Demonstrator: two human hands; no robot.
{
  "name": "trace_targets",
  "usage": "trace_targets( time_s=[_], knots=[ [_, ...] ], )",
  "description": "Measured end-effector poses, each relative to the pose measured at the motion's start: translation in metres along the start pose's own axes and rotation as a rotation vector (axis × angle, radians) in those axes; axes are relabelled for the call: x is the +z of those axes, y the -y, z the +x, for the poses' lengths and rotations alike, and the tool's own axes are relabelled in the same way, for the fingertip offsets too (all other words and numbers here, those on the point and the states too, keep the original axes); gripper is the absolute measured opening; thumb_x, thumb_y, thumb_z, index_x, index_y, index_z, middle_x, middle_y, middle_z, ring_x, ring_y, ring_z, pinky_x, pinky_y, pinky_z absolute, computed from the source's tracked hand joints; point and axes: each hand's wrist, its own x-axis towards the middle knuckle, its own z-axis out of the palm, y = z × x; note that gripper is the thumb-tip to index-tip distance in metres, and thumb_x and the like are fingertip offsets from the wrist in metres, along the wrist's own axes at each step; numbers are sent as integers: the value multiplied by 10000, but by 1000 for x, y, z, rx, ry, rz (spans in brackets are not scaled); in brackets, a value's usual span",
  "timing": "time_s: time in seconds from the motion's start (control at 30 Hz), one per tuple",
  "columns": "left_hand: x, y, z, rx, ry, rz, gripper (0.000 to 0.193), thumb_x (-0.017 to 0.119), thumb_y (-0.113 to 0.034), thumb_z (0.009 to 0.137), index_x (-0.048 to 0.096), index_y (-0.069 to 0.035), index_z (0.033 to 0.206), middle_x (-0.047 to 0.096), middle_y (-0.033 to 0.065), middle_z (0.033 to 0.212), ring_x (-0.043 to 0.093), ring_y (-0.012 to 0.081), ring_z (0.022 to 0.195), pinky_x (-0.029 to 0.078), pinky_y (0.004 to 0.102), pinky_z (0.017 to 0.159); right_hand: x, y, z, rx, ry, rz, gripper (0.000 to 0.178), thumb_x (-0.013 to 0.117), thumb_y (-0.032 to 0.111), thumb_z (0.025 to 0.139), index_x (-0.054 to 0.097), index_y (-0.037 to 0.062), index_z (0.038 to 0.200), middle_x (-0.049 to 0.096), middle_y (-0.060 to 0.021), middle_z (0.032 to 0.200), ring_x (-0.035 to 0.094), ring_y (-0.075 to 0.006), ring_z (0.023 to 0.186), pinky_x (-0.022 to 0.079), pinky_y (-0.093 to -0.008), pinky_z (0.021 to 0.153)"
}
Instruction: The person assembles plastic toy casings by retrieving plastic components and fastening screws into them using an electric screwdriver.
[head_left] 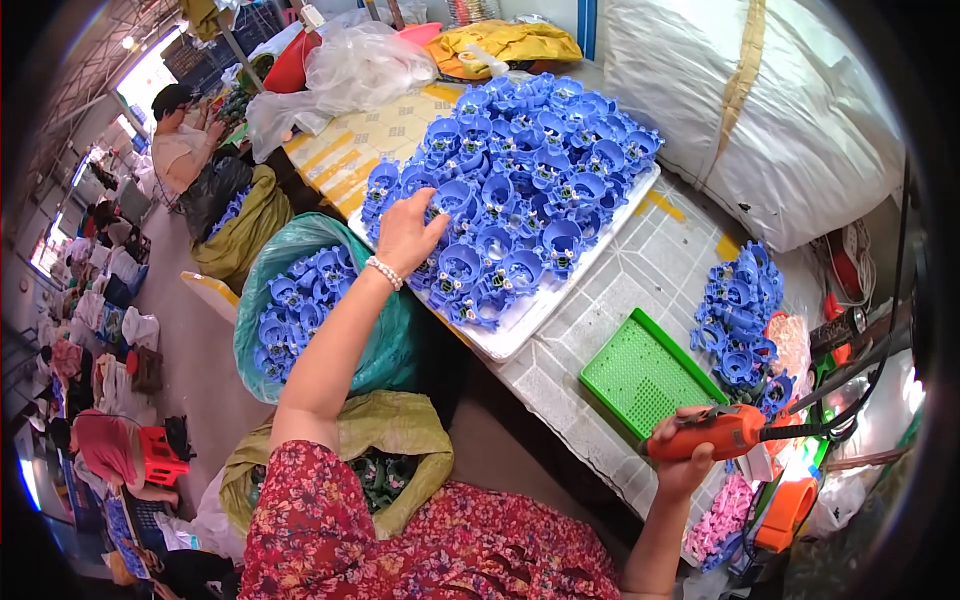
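reaching over the white tray's (515,346) left edge, the left hand (405,235), thumb and forefinger parted, seems to touch the heaped blue plastic pieces (500,190) — whether pinching one, i can't tell. the right hand (681,474) wraps an orange corded tool (715,433) above the bench's (560,385) right end, probably to spare the heap. a green mesh basket (650,372) lies between; by the near edge, a teal bag (395,358) holds similar parts (305,305), an olive sack (425,422) dark green pieces (382,490).
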Motion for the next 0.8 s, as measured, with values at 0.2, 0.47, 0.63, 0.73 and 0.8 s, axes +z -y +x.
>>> trace_targets(
  time_s=[0.2,0.47,0.63,0.73,0.8],
  knots=[
    [-4,-12,-23,-331,120,-679,585,720,-178,763,468,21,1252,626,123,991,613,164,807,507,285,691,2,2,2,7,1,3,715,618,625,742,470,-16,1022,519,-79,719,515,-171,628,447,-295,578],
    [2,-88,-89,-617,683,-1627,425,629,-49,829,509,-38,1236,582,2,1053,580,96,887,500,267,774,2,7,11,53,19,-21,715,594,633,752,462,-13,1028,502,-69,744,520,-165,676,453,-311,621],
    [24,-156,-133,-372,563,-1302,464,705,3,694,574,-15,1139,534,-21,909,495,62,818,461,190,634,10,1,20,35,2,-54,487,663,381,805,472,-9,1026,507,-68,776,537,-165,674,480,-339,622],
    [16,-196,-145,-246,453,-1142,409,718,-23,662,590,-28,1051,477,3,844,484,81,759,452,180,559,17,2,25,55,-36,-156,318,647,155,813,475,-24,1012,530,-74,760,561,-171,656,482,-303,601],
    [20,-210,-154,-178,364,-1054,450,728,-20,629,576,-22,1053,482,34,850,503,96,741,463,185,555,23,10,25,117,-70,-237,355,711,90,748,486,-3,1006,559,-60,791,572,-137,644,478,-271,556]
  ],
)
